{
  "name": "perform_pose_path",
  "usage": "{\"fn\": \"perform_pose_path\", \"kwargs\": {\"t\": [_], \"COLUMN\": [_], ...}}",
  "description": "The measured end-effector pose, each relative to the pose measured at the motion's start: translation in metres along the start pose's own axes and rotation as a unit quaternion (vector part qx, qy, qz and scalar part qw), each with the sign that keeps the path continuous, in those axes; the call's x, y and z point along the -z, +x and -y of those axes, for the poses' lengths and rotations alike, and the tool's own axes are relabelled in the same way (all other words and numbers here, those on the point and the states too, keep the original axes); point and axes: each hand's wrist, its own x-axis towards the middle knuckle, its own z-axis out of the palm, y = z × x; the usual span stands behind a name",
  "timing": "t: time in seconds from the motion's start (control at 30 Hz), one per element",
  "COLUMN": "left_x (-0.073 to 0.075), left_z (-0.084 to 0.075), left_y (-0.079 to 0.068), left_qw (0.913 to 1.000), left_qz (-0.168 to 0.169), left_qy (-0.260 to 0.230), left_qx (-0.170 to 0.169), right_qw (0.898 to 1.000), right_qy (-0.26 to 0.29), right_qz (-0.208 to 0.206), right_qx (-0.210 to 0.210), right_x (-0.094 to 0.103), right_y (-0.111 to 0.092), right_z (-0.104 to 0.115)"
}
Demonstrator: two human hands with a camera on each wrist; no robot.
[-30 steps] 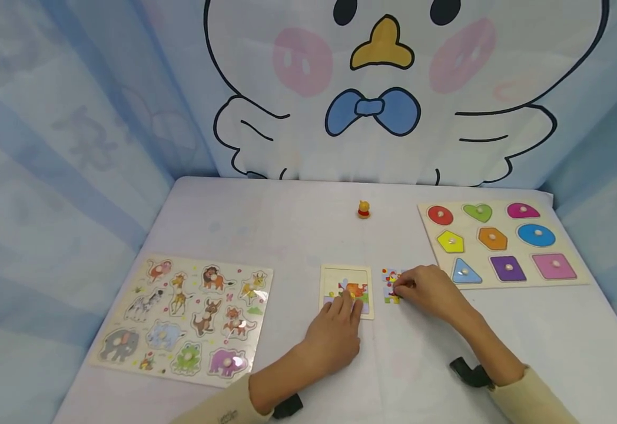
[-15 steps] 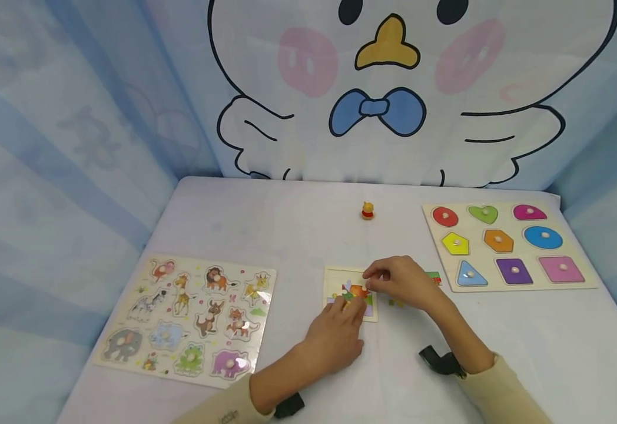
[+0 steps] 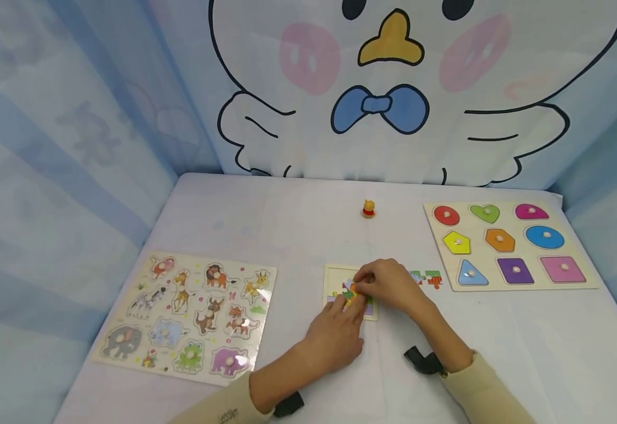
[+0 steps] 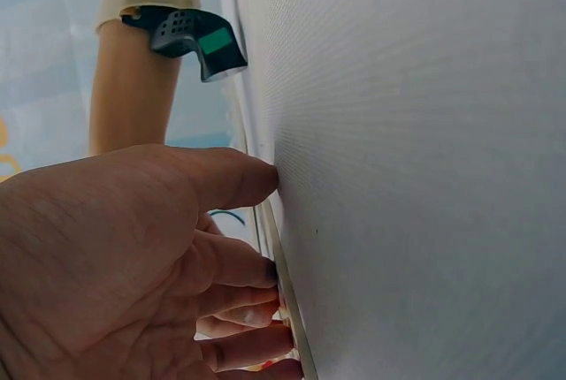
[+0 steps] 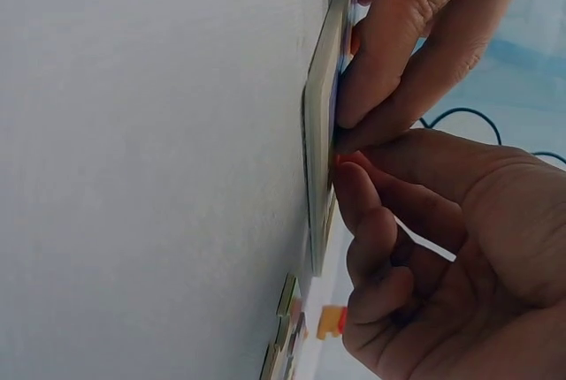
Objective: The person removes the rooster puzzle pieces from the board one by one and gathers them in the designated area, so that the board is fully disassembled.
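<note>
A small wooden jigsaw tray [image 3: 332, 274] lies in the middle of the table, partly filled with colourful pieces. My left hand [image 3: 335, 337] rests on its lower part, fingers extended over the pieces. In the left wrist view its fingertips are at the tray's edge and the thumb [image 4: 239, 177] reaches to the white cloth. My right hand [image 3: 395, 285] is over the tray's right half, touching the left fingertips. Thumb and index finger pinch a small jigsaw piece [image 5: 341, 160], of which only a reddish-orange bit shows.
Loose jigsaw pieces [image 3: 434, 279] lie right of the tray, partly behind the right hand. An animal peg puzzle board [image 3: 128, 277] is at left, a shapes peg board [image 3: 510, 280] at back right. A small yellow-and-red bear figure [image 3: 368, 209] stands behind.
My right hand has moved left from the loose pieces to the tray, carrying a piece, and has lowered onto it. The left hand has stayed on the tray.
</note>
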Motion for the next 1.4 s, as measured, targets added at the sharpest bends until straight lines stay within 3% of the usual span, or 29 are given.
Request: {"fn": "perform_pose_path", "kwargs": {"t": [0.53, 1.13, 1.4], "left_x": [0.003, 0.0058, 0.0056], "left_z": [0.0012, 0.0014, 0.0007], "left_y": [-0.0003, 0.004, 0.0041], "left_qw": [0.9999, 0.9998, 0.9995], "left_qz": [-0.012, 0.003, 0.003], "left_qy": [0.001, -0.019, -0.031], "left_qx": [-0.004, -0.007, -0.004], "right_qw": [1.0, 0.999, 0.997], "right_qy": [0.013, 0.029, 0.074], "right_qz": [0.002, -0.006, 0.009], "right_qx": [0.013, 0.017, 0.015], "right_x": [-0.0007, -0.0023, -0.0003], "right_y": [-0.0016, -0.0023, -0.0017], "right_z": [0.0004, 0.0015, -0.0013]}}
